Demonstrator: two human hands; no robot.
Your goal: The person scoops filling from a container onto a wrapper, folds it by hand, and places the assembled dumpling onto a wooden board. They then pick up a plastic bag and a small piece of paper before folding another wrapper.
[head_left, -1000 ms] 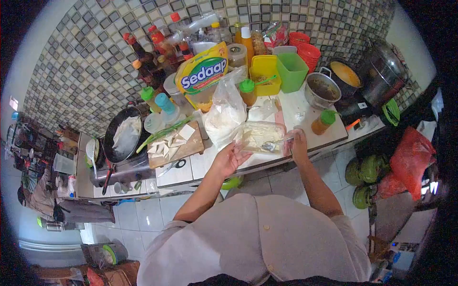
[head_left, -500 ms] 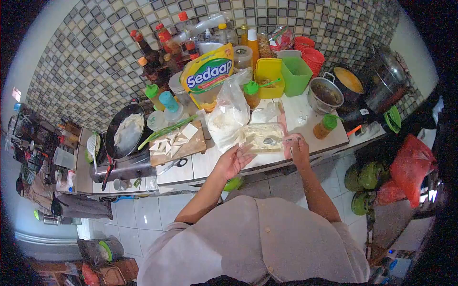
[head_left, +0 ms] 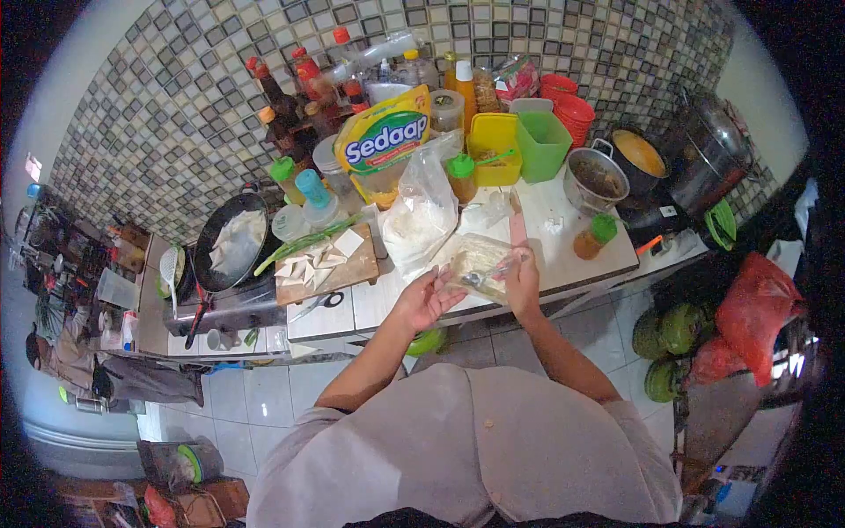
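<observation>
A clear rectangular plastic container (head_left: 495,250) with a pale, pasty mix inside sits tilted between my hands at the counter's front. A metal spoon (head_left: 474,278) lies in the mix. My right hand (head_left: 525,283) grips the container's right end. At its near left corner is my left hand (head_left: 426,301), palm up with fingers spread and fingertips right at the edge. Just behind stands an opened plastic bag of white flour (head_left: 421,231). Left of it, a wooden board (head_left: 361,269) carries cut white wrapper pieces (head_left: 308,270) and green onions (head_left: 304,246).
A black frying pan (head_left: 211,236) with pale folded pieces rests on the stove at left. Scissors (head_left: 330,300) lie before the board. Bottles, jars, a yellow tub (head_left: 495,167) and a green container (head_left: 543,150) line the back. Pots (head_left: 598,176) and a green-capped shaker (head_left: 591,239) stand at right.
My right hand has moved left and now grips the container's end. The container has turned and tilted, its left end coming closer to me. My left hand shifted slightly.
</observation>
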